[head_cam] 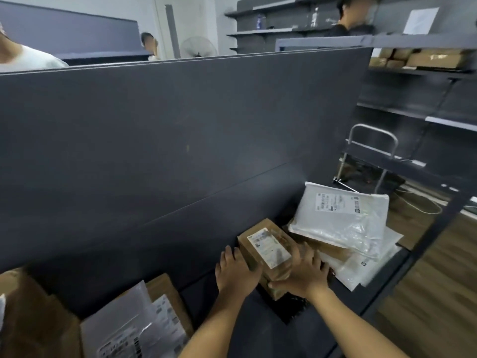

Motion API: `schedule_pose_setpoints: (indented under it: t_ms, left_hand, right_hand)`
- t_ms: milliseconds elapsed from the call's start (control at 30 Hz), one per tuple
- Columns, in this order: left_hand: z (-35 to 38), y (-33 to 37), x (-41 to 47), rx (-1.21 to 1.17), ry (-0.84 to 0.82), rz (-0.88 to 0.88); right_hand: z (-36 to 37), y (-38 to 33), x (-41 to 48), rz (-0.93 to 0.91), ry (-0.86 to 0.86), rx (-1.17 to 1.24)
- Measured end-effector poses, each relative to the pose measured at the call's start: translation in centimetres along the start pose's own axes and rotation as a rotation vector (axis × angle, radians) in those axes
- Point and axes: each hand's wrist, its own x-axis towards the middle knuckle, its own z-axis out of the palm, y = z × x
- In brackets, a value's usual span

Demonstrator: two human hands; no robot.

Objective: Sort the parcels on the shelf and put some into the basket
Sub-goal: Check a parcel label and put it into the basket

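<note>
A small brown cardboard parcel [265,248] with a white label lies on the dark shelf [206,293], between my two hands. My left hand [236,273] presses against its left side with the thumb curled over its near edge. My right hand [300,273] holds its right side, thumb under the near end. To the right of it, white plastic mailer bags [340,215] lie stacked on other flat parcels. At the lower left a pile of brown boxes and clear-wrapped labelled parcels [134,329] sits on the shelf. No basket is in view.
A tall dark back panel [180,125] rises behind the shelf. A metal hand trolley [371,153] stands on the wooden floor at the right, beside more dark shelving with brown boxes [418,59]. People stand beyond the panel.
</note>
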Motion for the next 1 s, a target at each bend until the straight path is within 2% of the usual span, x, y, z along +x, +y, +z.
schedule_pose_setpoints:
  t_ms: [167,533,833,1000]
  left_hand:
    - [-0.8,-2.5,0.8,0.000,-0.016,-0.059]
    - [-0.7,-6.7,1.4,-0.016,-0.104,-0.152]
    - [0.0,-6.7,1.4,-0.027,-0.126,-0.128]
    - [0.4,-6.3,1.1,-0.050,-0.138,-0.112]
  right_hand:
    - [1.5,-1.9,2.3,-0.072,-0.027,-0.090]
    - [3.0,-2.2,6.5,0.019,-0.251,-0.256]
    - [3.4,-1.7,6.6,0.040,-0.287,-0.188]
    - [3.1,-1.4,6.2,-0.006,-0.230,-0.123]
